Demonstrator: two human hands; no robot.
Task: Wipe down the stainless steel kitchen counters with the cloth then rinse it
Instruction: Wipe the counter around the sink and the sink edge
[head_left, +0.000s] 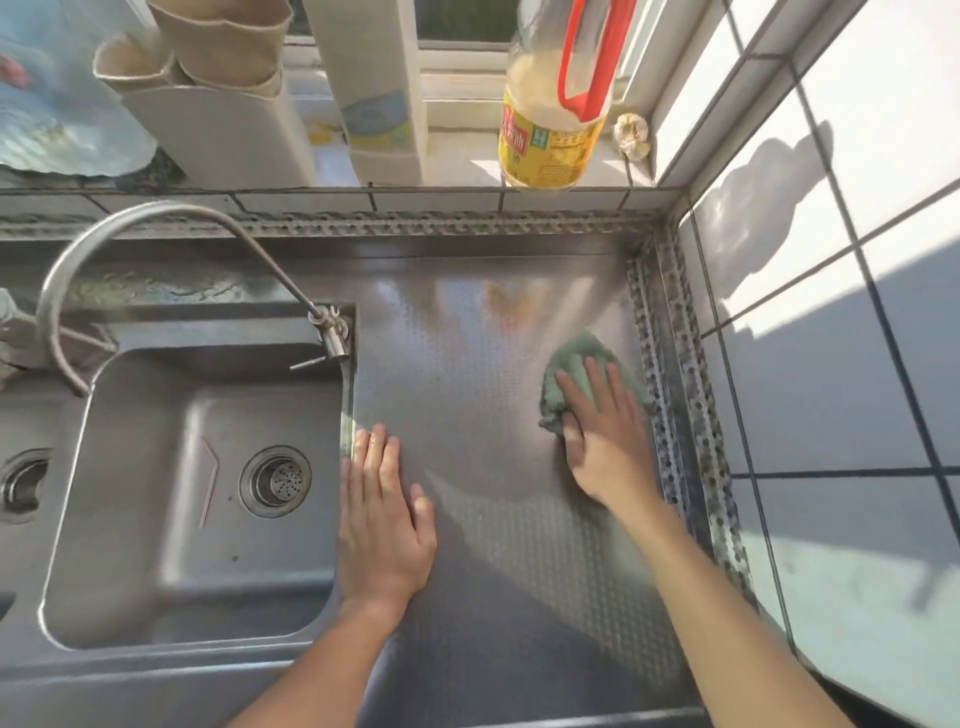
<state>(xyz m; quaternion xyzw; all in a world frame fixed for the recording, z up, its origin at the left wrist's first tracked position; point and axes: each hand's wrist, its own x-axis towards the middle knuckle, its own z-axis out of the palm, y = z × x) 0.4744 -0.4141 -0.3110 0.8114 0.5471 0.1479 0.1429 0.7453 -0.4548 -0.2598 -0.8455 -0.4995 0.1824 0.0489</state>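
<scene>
The right hand (602, 431) presses flat, with straight fingers, on the green cloth (582, 358) at 3 o'clock on the steel counter (467, 322), near the tiled wall (831, 364). The left hand (384, 519) rests flat with straight fingers, holding nothing, just beside the sink (130, 519) at 9 o'clock.

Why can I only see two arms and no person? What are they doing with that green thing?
The camera sits on the person's head and looks down, so you see only their arms. There is just this one picture. The right hand presses flat on a green cloth, wiping the shiny steel counter. The left hand lies flat on the counter beside the sink and holds nothing. A curved tap reaches over the sink. On the window ledge behind stands a yellow oil bottle.
</scene>
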